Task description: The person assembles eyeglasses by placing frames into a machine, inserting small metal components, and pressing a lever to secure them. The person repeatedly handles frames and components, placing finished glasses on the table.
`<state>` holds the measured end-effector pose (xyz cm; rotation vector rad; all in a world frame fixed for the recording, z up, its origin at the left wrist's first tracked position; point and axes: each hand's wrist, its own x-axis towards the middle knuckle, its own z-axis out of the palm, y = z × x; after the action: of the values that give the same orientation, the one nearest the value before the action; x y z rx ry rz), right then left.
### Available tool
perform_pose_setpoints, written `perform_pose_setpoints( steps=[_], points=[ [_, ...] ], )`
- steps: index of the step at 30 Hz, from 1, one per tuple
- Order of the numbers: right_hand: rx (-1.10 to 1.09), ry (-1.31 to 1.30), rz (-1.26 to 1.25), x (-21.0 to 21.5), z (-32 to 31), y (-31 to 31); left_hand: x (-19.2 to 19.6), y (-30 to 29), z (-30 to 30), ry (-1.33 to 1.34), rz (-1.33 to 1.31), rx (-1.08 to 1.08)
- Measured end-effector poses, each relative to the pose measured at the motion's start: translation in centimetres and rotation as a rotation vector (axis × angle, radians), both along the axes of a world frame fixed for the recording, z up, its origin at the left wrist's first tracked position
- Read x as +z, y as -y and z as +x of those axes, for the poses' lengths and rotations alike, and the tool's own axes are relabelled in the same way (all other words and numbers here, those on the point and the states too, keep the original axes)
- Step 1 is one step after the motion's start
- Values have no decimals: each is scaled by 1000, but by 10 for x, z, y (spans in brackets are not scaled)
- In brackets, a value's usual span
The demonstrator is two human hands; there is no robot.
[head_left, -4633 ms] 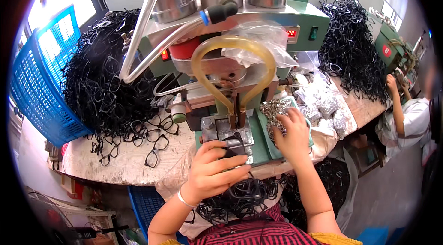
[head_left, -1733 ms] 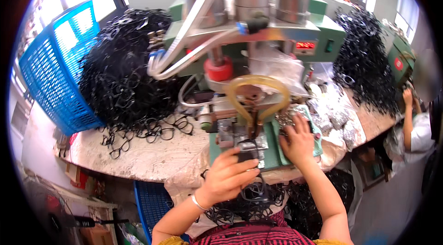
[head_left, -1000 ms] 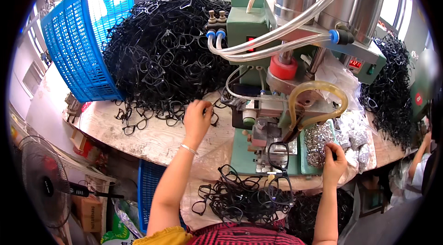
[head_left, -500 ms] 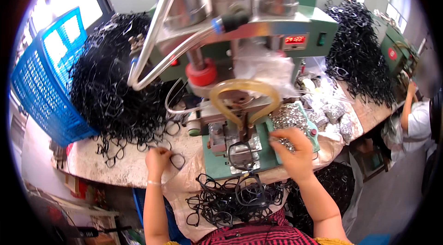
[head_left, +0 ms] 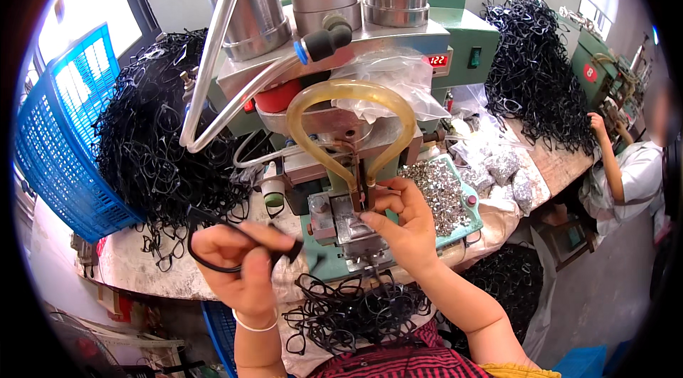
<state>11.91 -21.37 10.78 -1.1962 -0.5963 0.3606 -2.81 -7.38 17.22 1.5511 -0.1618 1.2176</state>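
My left hand [head_left: 245, 268] is raised in front of the machine's left side, its fingers closed around a black eyeglass frame [head_left: 200, 216] blurred by motion. My right hand [head_left: 407, 228] is at the machine, thumb and forefinger pinched beside the dark upright tips under the yellow tube loop [head_left: 352, 86]. Whatever is between those fingertips is too small to make out. Below the tips sits a metal jig [head_left: 356, 227] on a green base [head_left: 327, 264]. Many black eyeglass frames [head_left: 348, 307] lie in a tangled pile between my forearms.
A green tray [head_left: 471, 220] of small metal parts stands right of the jig, near bagged parts [head_left: 501, 164]. Large heaps of black frames [head_left: 153, 143] flank the machine. A blue basket [head_left: 71, 143] leans at left. Another person [head_left: 629, 171] works at far right.
My right hand has moved from the tray's edge leftward to the machine's tips. My left hand has come up and right with an eyeglass frame. The frame on the jig is gone from there.
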Motion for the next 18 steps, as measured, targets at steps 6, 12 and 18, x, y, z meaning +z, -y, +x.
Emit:
perform_pose_setpoints(
  steps=[6,12,18],
  points=[
    [74,-109,9,18,-12,8,6,-4,21,-47,252,192],
    [-95,535,-364,-2,27,43,-25,16,15,-196,899,94],
    [-635,870,-761,-80,73,81,-47,17,22,-240,813,1]
  ],
)
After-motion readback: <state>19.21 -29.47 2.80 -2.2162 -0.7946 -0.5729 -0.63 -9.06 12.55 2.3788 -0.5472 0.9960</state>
